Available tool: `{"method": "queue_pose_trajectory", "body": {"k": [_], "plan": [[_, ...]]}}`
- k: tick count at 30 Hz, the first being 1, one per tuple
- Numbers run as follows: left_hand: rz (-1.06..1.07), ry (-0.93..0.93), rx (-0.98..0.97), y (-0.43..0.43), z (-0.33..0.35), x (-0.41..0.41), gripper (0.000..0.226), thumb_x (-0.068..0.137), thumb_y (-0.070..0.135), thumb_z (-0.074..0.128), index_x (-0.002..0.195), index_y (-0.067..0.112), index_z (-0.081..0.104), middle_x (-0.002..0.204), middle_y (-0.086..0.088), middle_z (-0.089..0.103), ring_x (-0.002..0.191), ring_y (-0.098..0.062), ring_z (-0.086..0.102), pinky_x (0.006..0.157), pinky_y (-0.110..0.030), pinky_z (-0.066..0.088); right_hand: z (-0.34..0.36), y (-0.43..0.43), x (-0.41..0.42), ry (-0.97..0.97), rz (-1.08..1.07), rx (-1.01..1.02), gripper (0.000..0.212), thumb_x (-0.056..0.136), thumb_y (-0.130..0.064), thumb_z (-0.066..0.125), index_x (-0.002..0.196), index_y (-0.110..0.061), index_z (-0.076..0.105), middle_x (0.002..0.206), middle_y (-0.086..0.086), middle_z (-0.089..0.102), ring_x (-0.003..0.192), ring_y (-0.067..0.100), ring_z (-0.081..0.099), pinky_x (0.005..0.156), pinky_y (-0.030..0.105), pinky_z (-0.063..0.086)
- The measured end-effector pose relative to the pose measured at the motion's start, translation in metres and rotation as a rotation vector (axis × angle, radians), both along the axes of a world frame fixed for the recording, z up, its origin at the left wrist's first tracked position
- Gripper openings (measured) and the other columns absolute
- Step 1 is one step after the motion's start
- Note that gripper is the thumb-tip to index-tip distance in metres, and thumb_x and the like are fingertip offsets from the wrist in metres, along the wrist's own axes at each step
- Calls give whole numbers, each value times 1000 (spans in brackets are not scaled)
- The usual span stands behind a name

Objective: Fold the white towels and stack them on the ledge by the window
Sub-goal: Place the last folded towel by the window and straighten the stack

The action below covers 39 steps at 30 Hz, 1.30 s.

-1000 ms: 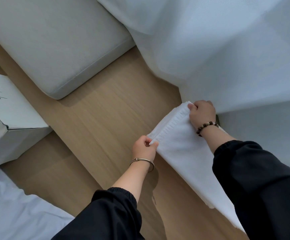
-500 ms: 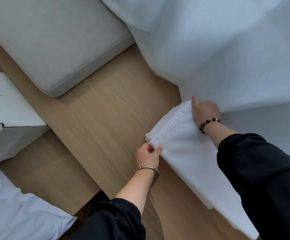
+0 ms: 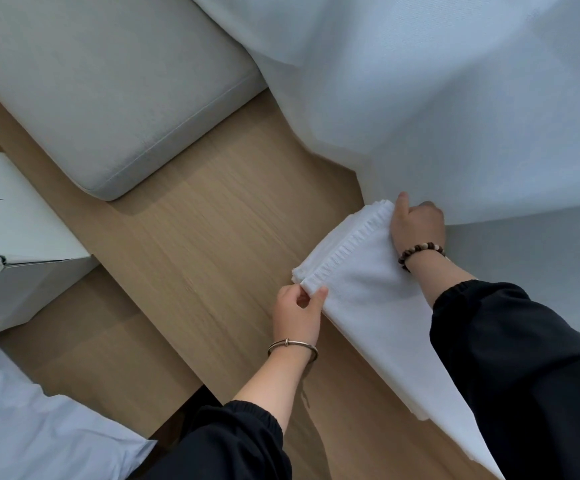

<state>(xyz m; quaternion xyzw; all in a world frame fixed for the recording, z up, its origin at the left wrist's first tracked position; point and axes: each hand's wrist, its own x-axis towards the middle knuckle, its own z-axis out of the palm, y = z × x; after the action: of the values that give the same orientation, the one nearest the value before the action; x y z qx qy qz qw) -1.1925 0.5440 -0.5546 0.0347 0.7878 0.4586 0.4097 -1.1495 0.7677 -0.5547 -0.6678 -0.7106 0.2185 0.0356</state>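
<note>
Pinching the near-left corner of the white towel point(image 3: 361, 299) between thumb and fingers is the left hand point(image 3: 297, 315); the right hand point(image 3: 416, 226) curls round the far corner, forefinger out. The towel lies folded in a long strip on the wooden ledge point(image 3: 212, 237), against the white curtain point(image 3: 420, 98). A grey cushion point(image 3: 108, 81) and a white box point(image 3: 28, 230) sit to the left.

The sheer curtain point(image 3: 454, 98) on the far right glows with soft, cool daylight, so the scene is bright and free of glare. Shadows are faint, with one soft band under the cushion point(image 3: 108, 81) on the wooden ledge point(image 3: 212, 237). Straight lines bow toward the edges, and detail is slightly soft.
</note>
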Motion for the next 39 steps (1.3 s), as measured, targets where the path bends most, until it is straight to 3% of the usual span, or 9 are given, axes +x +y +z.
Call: {"method": "queue_pose_trajectory", "body": {"k": [6, 10, 14, 16, 20, 25, 31, 34, 39], "plan": [[9, 49, -10, 9, 0, 6, 16, 88, 33, 63, 75, 26, 57, 87, 14, 47, 76, 1, 50, 59, -1, 36, -4, -1, 1, -95, 16, 130, 66, 99, -47, 23, 51, -7, 42, 55, 4, 42, 56, 23, 40, 53, 30, 21], [8, 86, -46, 10, -3, 5, 20, 87, 35, 63, 72, 24, 56, 83, 12, 47, 69, 0, 49, 56, -3, 36, -6, -1, -2, -153, 49, 96, 66, 98, -52, 22, 50, -10, 39, 57, 6, 44, 55, 24, 42, 48, 29, 20], [24, 229, -130, 8, 9, 1, 30, 77, 33, 74, 74, 16, 49, 89, 6, 44, 73, -14, 49, 66, -24, 41, 5, -4, -7, -39, 95, 113, 50, 102, -36, 22, 73, -5, 49, 84, 10, 50, 86, 27, 49, 67, 31, 30], [-71, 606, -112, 6, 16, -2, 34, 69, 19, 78, 93, 10, 56, 107, -5, 50, 95, -26, 53, 82, -39, 46, 19, -14, 1, 179, 102, 241, 37, 100, -21, 28, 91, 1, 56, 97, 16, 54, 100, 33, 48, 78, 28, 29], [-712, 1106, -101, 21, 21, 2, 61, 80, 27, 58, 138, 15, 41, 146, -12, 40, 135, -33, 35, 104, -55, 33, 28, -55, 36, 229, 209, 392, 38, 94, -15, 34, 120, 4, 55, 132, 25, 49, 126, 37, 41, 107, 42, 28], [-1270, 991, -267, 34, -4, -14, 66, 98, 51, 21, 150, 25, -11, 146, 4, -35, 143, -23, -22, 114, -51, -3, 3, -68, 79, -350, 579, 55, 58, 99, -40, 22, 152, -21, 4, 159, 7, 2, 146, 23, -2, 115, 44, -4], [-1256, 1144, -301, 43, 4, -5, 66, 98, 46, 20, 150, 17, -8, 143, 0, -39, 127, -23, -46, 108, -55, -17, 10, -71, 101, -163, 264, 145, 59, 96, -36, 17, 150, -16, 19, 158, 10, 9, 146, 24, 4, 115, 48, 1], [-1352, 1151, -160, 66, 11, 15, 62, 98, 43, 20, 150, 24, -7, 150, 3, -31, 133, -23, -40, 104, -48, -28, 11, -83, 129, -191, 235, 91, 56, 97, -34, 18, 151, -17, 17, 159, 9, 7, 146, 23, 3, 114, 47, -4], [-1444, 1132, -154, 95, -2, 25, 59, 98, 47, 16, 148, 33, -12, 157, 6, -18, 143, -22, -22, 109, -47, -19, 1, -85, 208, -315, 144, 29, 59, 95, -37, 14, 152, -23, 8, 159, 6, 2, 146, 21, 0, 115, 46, -4]]}}
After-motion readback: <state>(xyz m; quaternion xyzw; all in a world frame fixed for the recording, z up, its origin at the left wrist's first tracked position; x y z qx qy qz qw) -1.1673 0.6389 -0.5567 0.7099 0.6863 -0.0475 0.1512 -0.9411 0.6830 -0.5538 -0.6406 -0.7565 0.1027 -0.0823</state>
